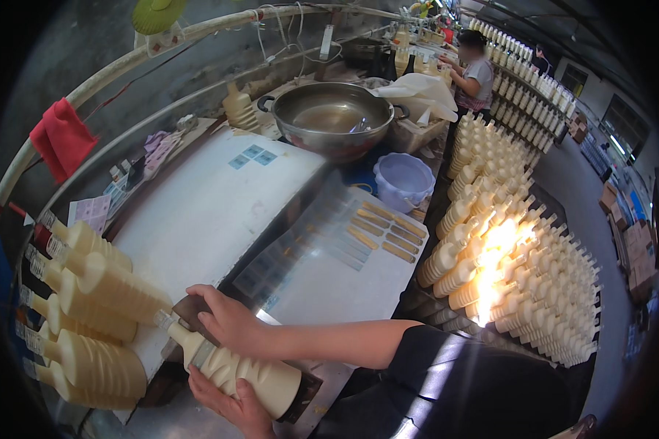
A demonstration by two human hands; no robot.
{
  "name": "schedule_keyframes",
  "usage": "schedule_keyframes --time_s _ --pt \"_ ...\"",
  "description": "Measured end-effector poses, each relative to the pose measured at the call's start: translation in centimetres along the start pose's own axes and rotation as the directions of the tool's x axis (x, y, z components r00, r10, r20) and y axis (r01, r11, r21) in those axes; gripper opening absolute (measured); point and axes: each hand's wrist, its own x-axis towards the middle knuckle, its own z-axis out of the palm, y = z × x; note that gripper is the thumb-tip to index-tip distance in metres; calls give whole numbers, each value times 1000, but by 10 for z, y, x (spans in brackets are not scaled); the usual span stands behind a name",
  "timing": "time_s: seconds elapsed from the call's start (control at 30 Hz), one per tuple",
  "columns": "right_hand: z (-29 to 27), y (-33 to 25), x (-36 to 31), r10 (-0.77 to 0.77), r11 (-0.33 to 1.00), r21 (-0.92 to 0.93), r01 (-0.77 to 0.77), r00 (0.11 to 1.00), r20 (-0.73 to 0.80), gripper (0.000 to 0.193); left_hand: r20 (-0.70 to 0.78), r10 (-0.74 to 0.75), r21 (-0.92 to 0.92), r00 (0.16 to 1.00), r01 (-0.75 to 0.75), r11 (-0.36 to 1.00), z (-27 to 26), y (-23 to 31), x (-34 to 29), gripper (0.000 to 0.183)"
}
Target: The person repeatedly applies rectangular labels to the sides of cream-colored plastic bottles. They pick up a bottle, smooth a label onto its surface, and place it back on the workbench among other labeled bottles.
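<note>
**Currently: Neck Label Being Pressed onto a Bottle**

The cream ribbed plastic bottle (238,369) is laid sideways on the white worktable (212,212). It is cupped from below by the left hand (231,406); its neck is pressed by the closed right hand (227,318). For best results, the bottle should be kept steady while pressure is applied evenly.

Cream-coloured ribbed bottle (241,373) in the hands, with a pale grey band near its neck. The stacked bottles (95,307) at the left are the same cream. White counter (198,212), silver metal bowl (333,117), lavender tub (403,179), red cloth (62,139), green disc (157,13) overhead.
</note>
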Motion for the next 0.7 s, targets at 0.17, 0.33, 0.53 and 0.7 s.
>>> schedule_keyframes --time_s 0.17,0.33,0.53,0.7 --pt "0 7 1 -46 999 25 45 999 15 45 -5 -32 -31 999 32 999 -4 -2 -4 96" --pt "4 11 4 -62 996 -61 58 997 -52 46 -8 -41 -357 999 36 933 6 -12 -6 93" --pt "-11 30 0 -115 989 -98 107 990 -81 44 125 -172 -491 977 212 845 -1 1 -8 99" --pt "-30 1 6 -69 993 -102 63 996 -49 44 92 -251 -623 964 252 740 -1 2 -8 99"
